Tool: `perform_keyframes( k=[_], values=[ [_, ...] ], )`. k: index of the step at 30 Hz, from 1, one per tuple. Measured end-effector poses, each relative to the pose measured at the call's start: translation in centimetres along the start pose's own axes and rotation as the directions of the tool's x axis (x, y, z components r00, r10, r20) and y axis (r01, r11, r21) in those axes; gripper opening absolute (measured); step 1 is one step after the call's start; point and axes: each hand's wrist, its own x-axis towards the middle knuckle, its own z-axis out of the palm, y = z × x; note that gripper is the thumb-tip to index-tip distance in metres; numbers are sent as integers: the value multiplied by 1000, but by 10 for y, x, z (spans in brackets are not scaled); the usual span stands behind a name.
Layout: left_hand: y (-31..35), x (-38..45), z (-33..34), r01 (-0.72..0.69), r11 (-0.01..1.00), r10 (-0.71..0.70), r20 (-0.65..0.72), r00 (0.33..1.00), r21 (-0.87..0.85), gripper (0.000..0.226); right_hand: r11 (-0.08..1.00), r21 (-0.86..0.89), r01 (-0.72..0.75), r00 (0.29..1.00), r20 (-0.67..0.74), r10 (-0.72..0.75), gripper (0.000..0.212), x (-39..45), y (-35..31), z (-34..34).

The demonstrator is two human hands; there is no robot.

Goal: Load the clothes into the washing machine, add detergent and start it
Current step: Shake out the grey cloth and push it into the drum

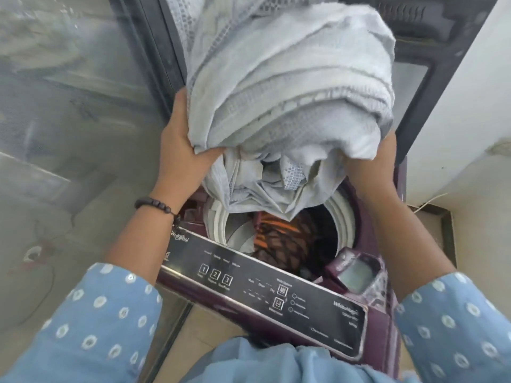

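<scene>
Both hands' grip clutches the pale sheet bundle (287,106), hiding right hand (378,164) fingers and half the drum (343,214).

white wall (470,92) right | grey floor (69,134) left | bead bracelet (154,206)

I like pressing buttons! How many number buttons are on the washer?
3: buttons 1, 2 and 3, in a row on the panel's left. Other buttons sit further right.

Drum mouth (343,214) of the washing machine (381,313) half blocked by the pale bundle of cloth (287,87) above it, near half open over dark clothes (287,244), raised lid (414,78) behind the drum mouth, white wall (470,92) close to its right
</scene>
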Motion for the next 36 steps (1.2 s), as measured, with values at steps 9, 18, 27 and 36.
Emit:
perform_keyframes(
  k=[9,18,27,36],
  values=[
    [-70,-2,20,138,990,-136,166,977,-3,60,994,-90,-64,998,0,64,45,-24,40,14],
    [-112,-12,51,268,955,-295,374,879,124,58,944,-209,-255,965,9,262,47,-35,87,14],
    [-165,4,87,285,827,-555,617,558,485,69,853,-392,-343,893,144,426,50,-39,133,30],
    [-216,22,135,29,718,-659,665,350,696,61,710,-618,-339,734,298,610,52,-27,182,54]
  ],
)
